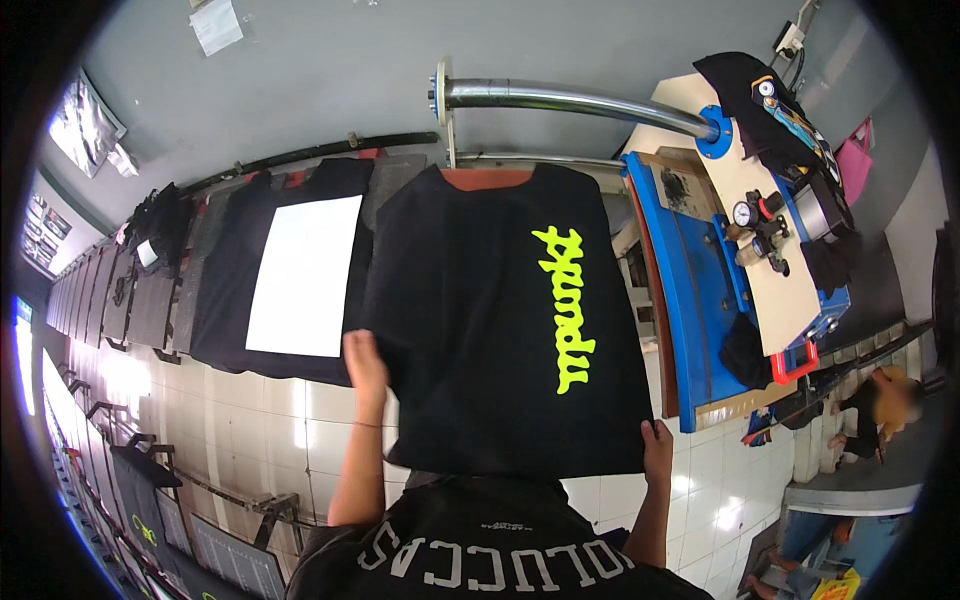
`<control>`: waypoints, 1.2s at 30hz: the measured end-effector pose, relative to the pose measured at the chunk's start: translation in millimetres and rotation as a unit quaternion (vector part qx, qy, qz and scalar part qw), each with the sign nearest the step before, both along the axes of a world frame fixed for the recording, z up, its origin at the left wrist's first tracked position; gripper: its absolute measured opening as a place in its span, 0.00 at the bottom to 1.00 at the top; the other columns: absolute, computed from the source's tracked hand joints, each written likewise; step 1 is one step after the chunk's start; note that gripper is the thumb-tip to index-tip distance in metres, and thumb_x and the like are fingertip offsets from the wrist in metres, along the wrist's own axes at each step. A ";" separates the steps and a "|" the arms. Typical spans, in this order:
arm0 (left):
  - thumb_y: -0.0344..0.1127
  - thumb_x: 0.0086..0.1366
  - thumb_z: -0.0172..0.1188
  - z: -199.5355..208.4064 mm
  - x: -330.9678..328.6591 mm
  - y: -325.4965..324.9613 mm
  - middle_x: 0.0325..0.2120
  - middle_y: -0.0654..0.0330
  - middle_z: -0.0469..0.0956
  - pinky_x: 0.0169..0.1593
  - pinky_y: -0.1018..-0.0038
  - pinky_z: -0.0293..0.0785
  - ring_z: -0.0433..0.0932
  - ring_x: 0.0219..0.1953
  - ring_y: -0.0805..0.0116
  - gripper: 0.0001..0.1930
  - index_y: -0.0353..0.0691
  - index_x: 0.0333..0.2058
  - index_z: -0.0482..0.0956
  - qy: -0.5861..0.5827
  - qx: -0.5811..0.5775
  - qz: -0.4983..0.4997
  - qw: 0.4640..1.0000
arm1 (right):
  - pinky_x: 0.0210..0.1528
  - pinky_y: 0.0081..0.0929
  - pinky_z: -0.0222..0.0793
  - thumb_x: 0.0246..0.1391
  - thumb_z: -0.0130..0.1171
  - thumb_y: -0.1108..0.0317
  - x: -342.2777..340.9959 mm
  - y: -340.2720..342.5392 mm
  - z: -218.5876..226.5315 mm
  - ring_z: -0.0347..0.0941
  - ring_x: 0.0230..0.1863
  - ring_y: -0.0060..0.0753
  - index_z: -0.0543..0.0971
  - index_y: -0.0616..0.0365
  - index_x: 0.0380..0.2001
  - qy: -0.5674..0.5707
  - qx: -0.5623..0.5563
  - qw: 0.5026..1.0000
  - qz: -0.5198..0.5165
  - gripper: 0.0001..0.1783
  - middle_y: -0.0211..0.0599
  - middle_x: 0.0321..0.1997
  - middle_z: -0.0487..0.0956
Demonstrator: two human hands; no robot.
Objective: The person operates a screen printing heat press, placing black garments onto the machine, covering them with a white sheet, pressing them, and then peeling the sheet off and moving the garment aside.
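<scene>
A black T-shirt lies spread in front of me, with bright yellow-green lettering running down its right part. My left hand is closed at the shirt's left edge, its fingertips partly hidden by the cloth. At the lower right corner, my right hand pinches the hem, thumb on top. A reddish-brown board shows through the neck opening. Just left of this shirt, a blank white sheet rests on another black garment.
A blue press machine with a gauge and a red handle stands at the right. A metal pipe crosses behind the shirt. Flat boards line up at the far left. A person crouches at the right.
</scene>
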State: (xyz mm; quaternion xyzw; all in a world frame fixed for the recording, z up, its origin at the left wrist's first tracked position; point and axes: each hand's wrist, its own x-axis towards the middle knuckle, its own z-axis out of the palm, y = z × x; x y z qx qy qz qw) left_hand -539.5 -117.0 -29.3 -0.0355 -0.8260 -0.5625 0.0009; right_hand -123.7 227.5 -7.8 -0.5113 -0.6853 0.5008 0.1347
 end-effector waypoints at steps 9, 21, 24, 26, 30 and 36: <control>0.44 0.68 0.60 -42.1 44.0 -89.8 0.57 0.50 0.73 0.61 0.62 0.71 0.74 0.58 0.58 0.30 0.36 0.63 0.63 -0.393 0.335 -0.168 0.840 | 0.30 0.19 0.55 0.65 0.57 0.60 36.7 2.0 -38.1 0.56 0.28 0.15 0.72 0.57 0.28 0.042 0.017 0.998 -0.034 0.15 0.19 0.24 0.64; 0.34 0.65 0.59 -10.0 -69.6 -51.1 0.48 0.44 0.75 0.53 0.61 0.72 0.76 0.49 0.46 0.19 0.34 0.53 0.73 0.073 -0.189 -0.066 0.977 | 0.47 0.35 0.74 0.61 0.60 0.58 -146.6 25.2 66.2 0.80 0.45 0.43 0.77 0.60 0.49 -0.021 0.188 0.955 0.229 0.19 0.45 0.44 0.82; 0.30 0.67 0.55 -19.4 -145.9 9.9 0.45 0.44 0.77 0.45 0.65 0.76 0.80 0.43 0.53 0.16 0.31 0.52 0.74 0.236 -0.177 -0.156 0.943 | 0.51 0.37 0.72 0.62 0.58 0.60 -290.0 77.8 49.0 0.78 0.49 0.46 0.75 0.61 0.51 0.071 0.186 0.932 0.302 0.20 0.48 0.48 0.80; 0.28 0.66 0.54 -18.1 -184.3 72.4 0.44 0.46 0.78 0.37 0.68 0.78 0.82 0.32 0.60 0.17 0.33 0.53 0.73 0.033 -0.076 -0.171 0.982 | 0.56 0.44 0.69 0.61 0.57 0.62 -359.0 135.4 20.1 0.74 0.54 0.55 0.75 0.63 0.50 0.064 0.362 0.882 0.295 0.19 0.52 0.53 0.77; 0.23 0.63 0.50 -41.9 -237.4 134.1 0.49 0.47 0.77 0.31 0.70 0.77 0.79 0.22 0.65 0.23 0.36 0.58 0.69 -0.070 -0.072 -0.171 0.980 | 0.60 0.44 0.68 0.61 0.55 0.62 -425.8 210.3 -15.8 0.70 0.60 0.54 0.69 0.58 0.61 -0.063 0.439 0.869 0.219 0.26 0.50 0.59 0.74; 0.22 0.60 0.49 -62.7 -274.3 142.9 0.53 0.51 0.75 0.30 0.72 0.76 0.76 0.23 0.68 0.34 0.41 0.67 0.59 -0.112 0.020 -0.203 0.972 | 0.58 0.49 0.70 0.60 0.58 0.58 -464.2 206.0 -7.9 0.71 0.59 0.56 0.69 0.51 0.62 -0.164 0.372 0.895 0.184 0.28 0.47 0.62 0.72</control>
